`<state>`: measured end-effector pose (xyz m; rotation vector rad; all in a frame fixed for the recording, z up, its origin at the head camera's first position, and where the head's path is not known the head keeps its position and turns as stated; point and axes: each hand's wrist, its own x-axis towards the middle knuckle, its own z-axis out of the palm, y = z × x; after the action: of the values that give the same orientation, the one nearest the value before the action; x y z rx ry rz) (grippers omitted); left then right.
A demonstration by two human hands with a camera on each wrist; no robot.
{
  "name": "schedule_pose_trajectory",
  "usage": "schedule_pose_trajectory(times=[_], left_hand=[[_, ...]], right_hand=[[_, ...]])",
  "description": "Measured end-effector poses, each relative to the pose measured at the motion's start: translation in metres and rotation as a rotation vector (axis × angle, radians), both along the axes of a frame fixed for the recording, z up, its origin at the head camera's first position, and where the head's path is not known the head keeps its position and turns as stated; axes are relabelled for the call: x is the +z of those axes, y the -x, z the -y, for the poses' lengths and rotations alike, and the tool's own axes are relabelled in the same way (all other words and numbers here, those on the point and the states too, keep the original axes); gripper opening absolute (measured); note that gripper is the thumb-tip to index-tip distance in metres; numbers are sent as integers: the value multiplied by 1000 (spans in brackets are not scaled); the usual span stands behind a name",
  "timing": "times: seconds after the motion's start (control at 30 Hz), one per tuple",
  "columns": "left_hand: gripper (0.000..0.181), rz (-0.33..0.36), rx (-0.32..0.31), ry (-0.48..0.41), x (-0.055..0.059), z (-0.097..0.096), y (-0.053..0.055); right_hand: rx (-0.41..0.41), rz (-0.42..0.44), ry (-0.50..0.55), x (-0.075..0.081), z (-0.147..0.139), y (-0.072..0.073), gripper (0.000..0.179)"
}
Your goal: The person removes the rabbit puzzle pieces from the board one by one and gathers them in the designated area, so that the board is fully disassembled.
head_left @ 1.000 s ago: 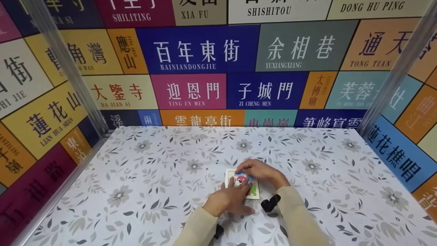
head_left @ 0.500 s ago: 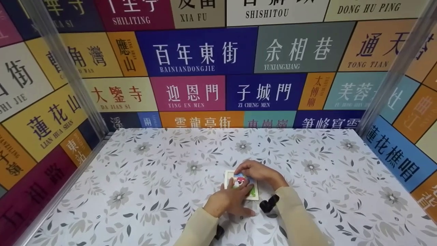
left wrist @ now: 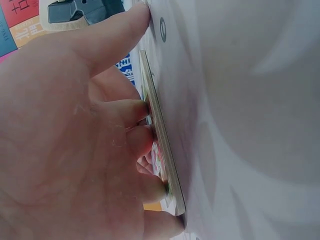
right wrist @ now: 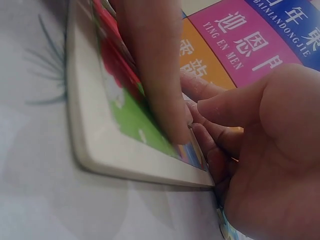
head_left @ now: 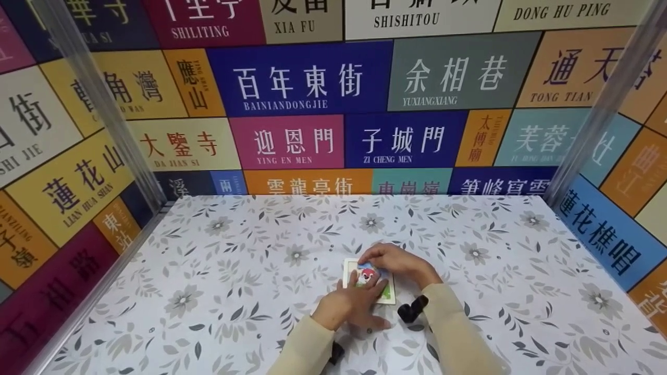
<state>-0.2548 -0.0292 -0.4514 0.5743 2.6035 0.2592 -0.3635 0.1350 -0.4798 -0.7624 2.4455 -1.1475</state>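
Observation:
A small picture board point(head_left: 391, 300) with a pale raised rim lies on the table, showing a red animal point(head_left: 368, 275) over green. Across it my left hand point(head_left: 350, 303) spreads its fingers, with fingertips on the board and the thumb on the cloth. The left wrist view shows the board's thin layered edge point(left wrist: 165, 142) beneath those fingers. My right hand point(head_left: 397, 261) bends its fingers at the far right part of the board; in the right wrist view this hand point(right wrist: 280, 145) has thumb and fingers close together by the rim point(right wrist: 100, 150). Whether they pinch anything is hidden.
A white cloth point(head_left: 250, 250) with grey flowers and leaves covers the table. Coloured sign panels point(head_left: 302, 75) stand behind and at both sides. A small colourful patch point(right wrist: 227, 230) shows under my right hand. Each wrist bears a black device point(head_left: 413, 309).
Both hands stay nearly where they were on the board. The left fingers have shifted slightly, and a little more of the red animal shows than a second ago. The head view has tilted slightly.

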Motion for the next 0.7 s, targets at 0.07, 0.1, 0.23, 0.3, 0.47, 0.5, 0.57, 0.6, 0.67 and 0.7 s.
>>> schedule_pose_trajectory(times=[0.07,0.1,0.23,0.3,0.47,0.5,0.57,0.6,0.67,0.7], left_hand=[[92,1,-3,-7,0,0,1],[92,1,-6,-8,-1,0,1],[92,28,0,-15,0,1,3],[92,52,7,-10,1,1,4],[93,72,2,20,4,1,6],[94,70,-2,21,3,1,6],[94,59,-14,17,3,1,6],[94,54,-21,14,3,2,6],[94,47,-34,4,1,4,6],[95,42,-39,-2,0,6,6]], right_hand=[[1,-1,-7,0,0,0,29],[1,2,-10,0,0,0,29],[9,3,-10,0,0,0,28],[22,-10,-3,0,1,0,29],[33,-11,16,-1,1,0,29],[28,-5,18,-1,1,0,29],[25,-4,19,-1,1,0,29],[24,-2,21,-1,0,0,29],[22,-4,18,-1,-1,0,29],[20,-5,15,-1,-1,0,29]])
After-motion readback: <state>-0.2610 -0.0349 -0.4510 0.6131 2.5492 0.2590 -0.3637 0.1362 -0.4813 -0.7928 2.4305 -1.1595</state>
